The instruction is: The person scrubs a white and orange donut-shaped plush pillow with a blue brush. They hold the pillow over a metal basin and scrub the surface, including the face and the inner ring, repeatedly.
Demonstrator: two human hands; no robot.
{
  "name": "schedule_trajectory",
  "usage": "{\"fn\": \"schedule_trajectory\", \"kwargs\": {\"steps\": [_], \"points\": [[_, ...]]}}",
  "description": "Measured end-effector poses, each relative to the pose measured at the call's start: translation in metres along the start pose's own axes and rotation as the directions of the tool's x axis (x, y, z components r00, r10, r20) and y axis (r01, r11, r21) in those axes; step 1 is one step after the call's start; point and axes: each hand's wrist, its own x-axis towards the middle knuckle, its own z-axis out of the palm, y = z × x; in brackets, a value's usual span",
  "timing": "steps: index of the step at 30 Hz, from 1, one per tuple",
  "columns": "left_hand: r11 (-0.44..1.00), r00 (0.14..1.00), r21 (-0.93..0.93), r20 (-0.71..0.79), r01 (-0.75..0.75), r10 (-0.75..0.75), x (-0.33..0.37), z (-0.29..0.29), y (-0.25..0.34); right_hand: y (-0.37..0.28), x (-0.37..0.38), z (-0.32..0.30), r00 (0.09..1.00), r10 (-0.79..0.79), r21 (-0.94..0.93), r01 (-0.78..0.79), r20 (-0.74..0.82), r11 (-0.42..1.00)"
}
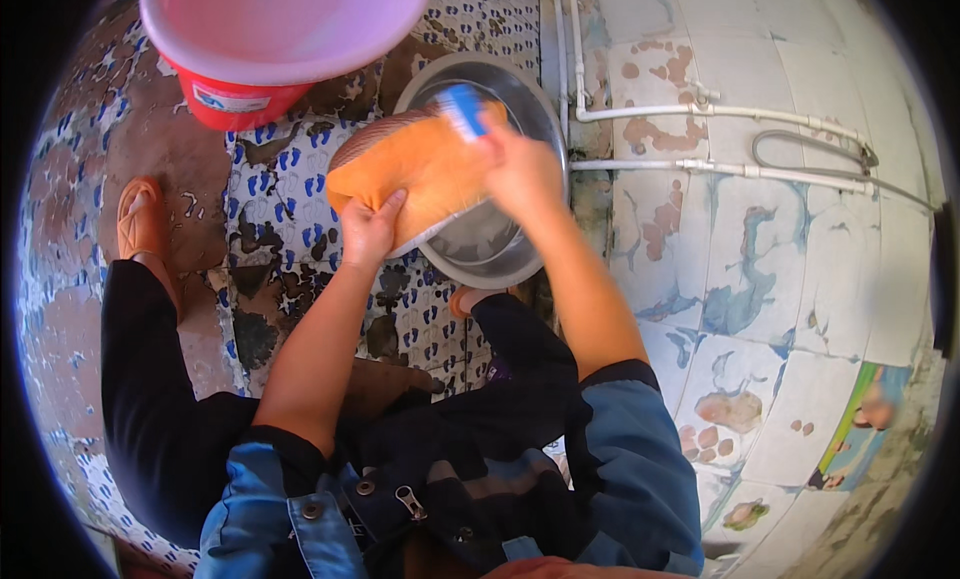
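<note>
A padded orange piece, which looks like a small cushion with a brown striped far edge and a pale near edge, lies tilted over the left side of a round metal basin. My left hand grips its near left edge, thumb on top and the other fingers hidden beneath. My right hand is closed around a blue and white scrubbing brush over the cushion's far right part. Motion smears the brush and the right fingers, so I cannot tell whether the bristles touch the cloth. Some liquid shows in the basin's bottom.
A red tub with a pink inside stands beyond the basin on the left. White pipes and a grey hose run along the stained tiled wall at the right. My orange shoe rests on the worn patterned floor.
</note>
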Motion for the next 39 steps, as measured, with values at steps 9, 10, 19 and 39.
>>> {"fn": "schedule_trajectory", "kwargs": {"steps": [9, 10, 19, 39], "points": [[0.989, 0.989, 0.068, 0.046, 0.134, -0.137, -0.003, -0.005, -0.002, 0.000, -0.021, 0.018, 0.985, -0.171, -0.068, 0.169, -0.031, 0.983], [0.991, 0.992, 0.051, 0.019, 0.127, -0.128, -0.002, 0.004, 0.010, 0.025, 0.002, 0.011, 0.995, -0.011, -0.062, 0.005, -0.104, 0.998], [0.983, 0.995, -0.156, 0.005, 0.099, -0.099, 0.007, -0.006, 0.017, 0.040, -0.020, 0.040, 0.957, -0.152, -0.040, 0.146, -0.248, 0.988], [0.982, 0.995, -0.164, 0.038, 0.096, -0.091, 0.021, -0.020, 0.002, 0.067, 0.008, 0.039, 0.948, -0.049, -0.075, 0.026, -0.316, 0.997]]}}
